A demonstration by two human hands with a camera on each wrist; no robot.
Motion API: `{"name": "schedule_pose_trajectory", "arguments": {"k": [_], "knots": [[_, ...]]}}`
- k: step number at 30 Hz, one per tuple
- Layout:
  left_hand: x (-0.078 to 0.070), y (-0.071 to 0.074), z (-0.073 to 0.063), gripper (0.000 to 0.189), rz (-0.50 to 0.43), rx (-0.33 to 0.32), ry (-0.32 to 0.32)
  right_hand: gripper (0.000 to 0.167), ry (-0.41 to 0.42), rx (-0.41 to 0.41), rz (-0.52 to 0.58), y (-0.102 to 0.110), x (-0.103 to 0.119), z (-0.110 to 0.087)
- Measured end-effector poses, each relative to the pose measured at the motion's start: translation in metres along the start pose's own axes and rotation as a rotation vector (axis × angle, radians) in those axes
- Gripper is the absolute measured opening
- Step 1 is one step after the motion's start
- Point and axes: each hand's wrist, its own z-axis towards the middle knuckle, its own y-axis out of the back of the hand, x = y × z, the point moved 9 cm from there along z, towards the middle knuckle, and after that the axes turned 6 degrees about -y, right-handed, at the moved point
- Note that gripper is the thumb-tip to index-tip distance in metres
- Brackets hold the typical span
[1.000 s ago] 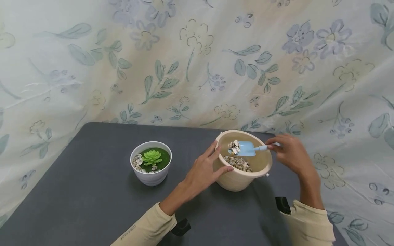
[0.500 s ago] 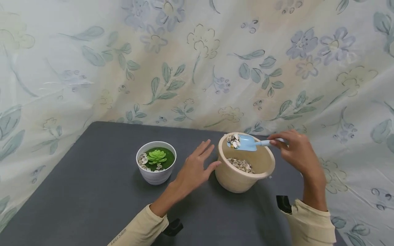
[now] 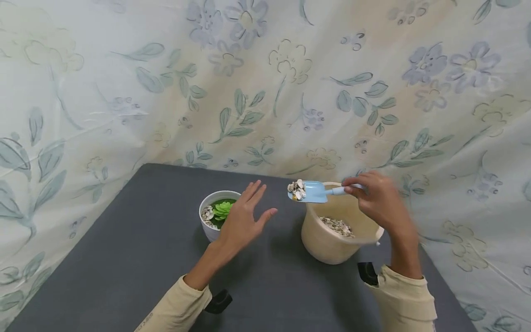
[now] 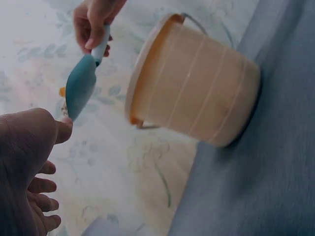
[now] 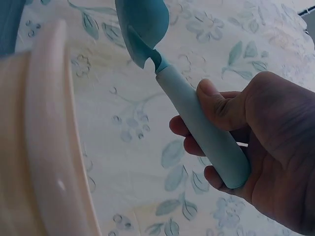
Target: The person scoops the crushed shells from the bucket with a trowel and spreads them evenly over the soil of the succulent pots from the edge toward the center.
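Note:
My right hand (image 3: 379, 200) grips the pale handle of a light blue toy shovel (image 3: 316, 191), its blade loaded with small shells and pebbles (image 3: 297, 189). The blade reaches past the left rim of a cream bucket (image 3: 327, 242); more pebbles (image 3: 338, 226) lie at the bucket's bottom. In the right wrist view, fingers and thumb wrap the shovel handle (image 5: 206, 132). My left hand (image 3: 242, 216) is held with fingers extended and nothing in them, overlapping the white pot (image 3: 209, 230). A green succulent (image 3: 223, 210) sits in that pot on green moss, with shells along its left side.
A dark grey tabletop (image 3: 124, 258) carries the pot and the bucket. Behind it hangs a floral curtain (image 3: 249, 92). The bucket has a thin wire handle (image 4: 197, 23), seen in the left wrist view.
My left hand has let go of the bucket's rim and moved left to the pot. The loaded shovel has come up and left, out over the bucket's rim.

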Motion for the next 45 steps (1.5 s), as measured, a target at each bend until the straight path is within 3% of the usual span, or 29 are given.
{"name": "schedule_pose_trajectory", "arguments": {"k": [7,20,37,45], "knots": [[0.022,0.018,-0.01,0.071,0.02,-0.015,0.056,0.01,-0.001,0.072,0.078,-0.032,0.016,0.009],[0.052,0.046,-0.025,0.076,0.046,0.01,0.167,0.005,0.04,0.097,0.14,-0.074,0.044,0.02],[0.078,0.069,-0.039,0.082,0.066,0.013,0.193,0.006,0.012,0.133,0.159,-0.101,0.063,0.029],[0.082,0.074,-0.043,0.083,0.085,0.022,0.202,0.007,0.022,0.167,0.163,-0.115,0.073,0.033]]}}
